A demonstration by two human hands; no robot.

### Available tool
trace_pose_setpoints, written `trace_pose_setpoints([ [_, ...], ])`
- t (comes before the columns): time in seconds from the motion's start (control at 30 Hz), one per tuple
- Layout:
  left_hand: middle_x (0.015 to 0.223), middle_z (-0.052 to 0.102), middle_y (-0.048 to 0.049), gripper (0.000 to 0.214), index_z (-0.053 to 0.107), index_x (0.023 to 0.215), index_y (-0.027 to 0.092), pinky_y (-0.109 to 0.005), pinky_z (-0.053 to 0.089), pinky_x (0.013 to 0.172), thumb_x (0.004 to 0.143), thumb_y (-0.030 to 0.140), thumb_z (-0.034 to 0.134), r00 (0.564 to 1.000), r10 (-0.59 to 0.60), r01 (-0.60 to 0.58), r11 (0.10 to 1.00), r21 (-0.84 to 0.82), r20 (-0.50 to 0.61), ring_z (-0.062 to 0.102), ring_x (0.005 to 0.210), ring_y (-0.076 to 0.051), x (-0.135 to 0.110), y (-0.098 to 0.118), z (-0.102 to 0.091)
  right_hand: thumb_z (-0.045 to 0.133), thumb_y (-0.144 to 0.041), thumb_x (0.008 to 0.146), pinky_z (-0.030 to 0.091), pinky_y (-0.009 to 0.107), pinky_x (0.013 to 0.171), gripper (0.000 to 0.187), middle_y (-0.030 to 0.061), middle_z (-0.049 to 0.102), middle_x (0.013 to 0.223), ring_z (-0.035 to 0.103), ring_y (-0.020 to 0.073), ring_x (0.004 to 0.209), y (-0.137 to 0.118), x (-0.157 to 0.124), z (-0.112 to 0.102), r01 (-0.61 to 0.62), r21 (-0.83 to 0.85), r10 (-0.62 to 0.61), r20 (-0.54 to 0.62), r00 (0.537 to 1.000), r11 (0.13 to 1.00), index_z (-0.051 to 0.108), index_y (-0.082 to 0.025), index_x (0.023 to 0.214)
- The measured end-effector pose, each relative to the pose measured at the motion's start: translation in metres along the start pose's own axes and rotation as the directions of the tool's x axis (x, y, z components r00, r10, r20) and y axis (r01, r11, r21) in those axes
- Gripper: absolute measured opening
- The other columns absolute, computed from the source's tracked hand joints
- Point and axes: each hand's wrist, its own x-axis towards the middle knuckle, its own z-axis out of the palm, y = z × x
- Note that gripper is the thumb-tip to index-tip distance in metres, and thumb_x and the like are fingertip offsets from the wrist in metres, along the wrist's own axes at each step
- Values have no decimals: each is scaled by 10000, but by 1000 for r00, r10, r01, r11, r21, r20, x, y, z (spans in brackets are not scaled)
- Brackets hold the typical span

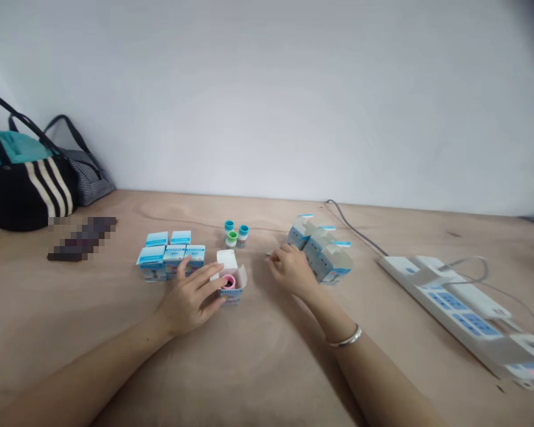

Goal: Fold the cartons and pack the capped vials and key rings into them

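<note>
My left hand (191, 299) steadies a small blue-and-white carton (230, 296) by its left side, thumb low and fingers near the raised flap. Inside that carton stands a small container with a pink ring-shaped top (228, 281). My right hand (291, 270) is closed in a pinch over the table, right of the carton; a tiny pale bit shows at its fingertips, too small to name. Just behind the hands are 3 small containers, two with blue tops (244, 230) and one with a green top (232, 237).
Several closed cartons (152, 261) stand left of my left hand. Open cartons (323, 252) with raised flaps stand beside my right hand. A white power strip (454, 311) with cables lies at right. Bags (26, 190) and a dark, partly pixelated object (89, 237) are at left.
</note>
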Motion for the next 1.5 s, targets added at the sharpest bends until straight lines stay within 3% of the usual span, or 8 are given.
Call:
trace_pose_setpoints([
  [0.07,1262,605,-71,294,579,1147,262,-506,125,1126,855,291,556,1000,0,0,1000,0,-5,590,1129,-220,0,0,0,522,-312,865,440,311,715,218,55,587,756,553,184,769,-12,-1,-8,98,410,-49,-128,991,907,584,-174,709],
  [0.13,1260,607,-70,299,580,1152,264,-505,128,1123,855,296,557,1000,-10,10,1000,1,-3,592,1125,-221,1,1,0,530,-407,869,442,304,737,273,25,554,754,538,164,759,-27,-6,-14,175,739,-30,-206,978,651,576,-188,714],
  [0.23,1256,610,-73,299,586,1152,265,-503,135,1120,856,303,556,1000,-23,23,1000,5,1,594,1122,-220,0,2,0,601,-475,815,417,323,853,322,49,548,948,536,190,955,-50,-17,-15,131,871,-12,-142,990,474,612,-187,670],
  [0.4,1260,608,-71,279,595,1133,263,-499,125,1121,861,302,554,1000,-30,30,1000,2,3,592,1126,-214,0,2,1,627,-429,798,323,381,1006,279,75,516,1154,462,234,1173,-69,-30,-1,-2,858,61,-35,998,514,648,-193,653],
  [0.7,1261,606,-71,268,577,1135,263,-502,130,1116,869,282,546,1000,-24,24,1000,3,-3,590,1125,-207,1,3,0,661,-346,723,421,372,842,186,58,599,937,550,224,968,-71,-33,17,-25,788,215,-137,967,615,553,-196,749],
  [0.93,1158,638,-134,403,539,1091,191,-469,269,1053,767,404,647,972,-140,148,988,32,-188,575,1120,-256,-4,3,4,554,-474,805,459,322,760,314,45,649,898,590,184,826,-64,-25,20,-165,917,259,71,963,363,613,-187,919],
  [1.2,1089,680,-41,227,629,1019,256,-493,180,1084,810,345,610,990,-93,97,995,29,-111,581,1088,-237,0,8,1,639,-372,785,485,350,812,335,58,669,1062,617,194,907,-63,-26,22,-143,966,-49,157,986,215,639,-219,1082],
  [1.5,1199,625,-72,114,633,927,243,-493,192,1100,842,298,579,984,-114,117,993,17,-137,562,1153,-228,0,5,3,693,-336,778,469,366,887,142,54,664,950,616,190,923,-57,-26,14,232,837,-134,-191,972,495,671,-218,853],
])
